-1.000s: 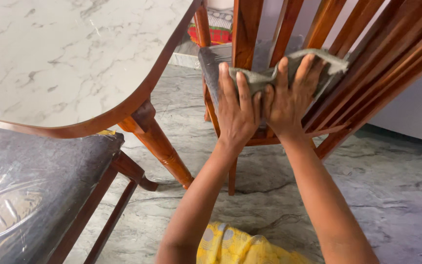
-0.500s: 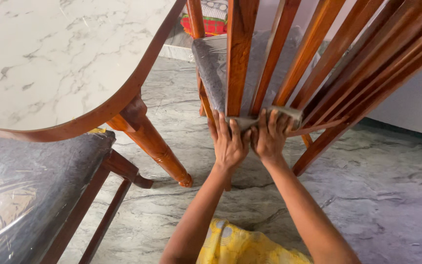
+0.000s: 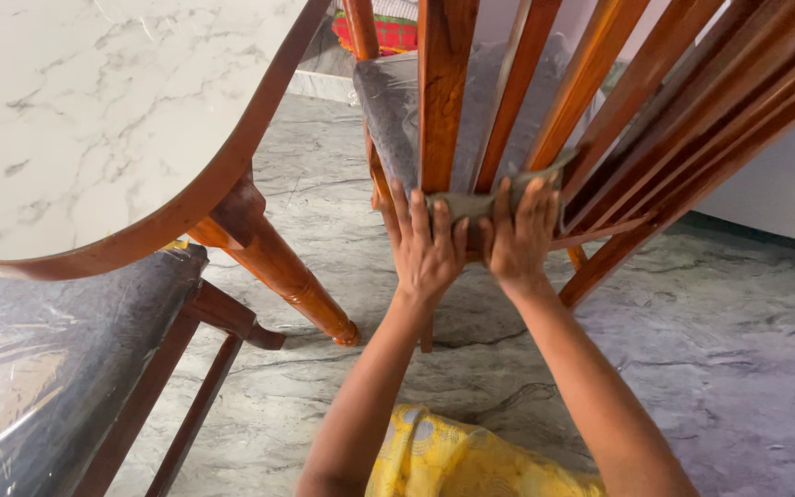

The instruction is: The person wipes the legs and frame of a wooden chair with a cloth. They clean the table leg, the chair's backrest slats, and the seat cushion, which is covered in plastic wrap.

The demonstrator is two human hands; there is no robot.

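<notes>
Two hands, one cloth | my left hand [image 3: 425, 250] and right hand [image 3: 519, 237] press one folded grey-green cloth [image 3: 489, 195], fingers spread, low on the slatted brown wooden chair back [image 3: 545, 101] | cloth sits slightly higher than half a second ago.

**A:** so where's the cam actually sitting here?

**B:** just one view, head-mounted. It looks down and forward along the person's own forearms, which come in from the bottom centre of the frame.

**A:** how close?

**B:** pretty tight. The left hand [image 3: 425, 248] and right hand [image 3: 519, 235] sit mid-frame, right up against the chair back [image 3: 545, 101], whose slats fill the upper right. The marble tabletop [image 3: 94, 120] takes the upper left, a second chair seat [image 3: 39, 368] the lower left, grey floor [image 3: 738, 368] on the right. No second view to overlap with.
</notes>
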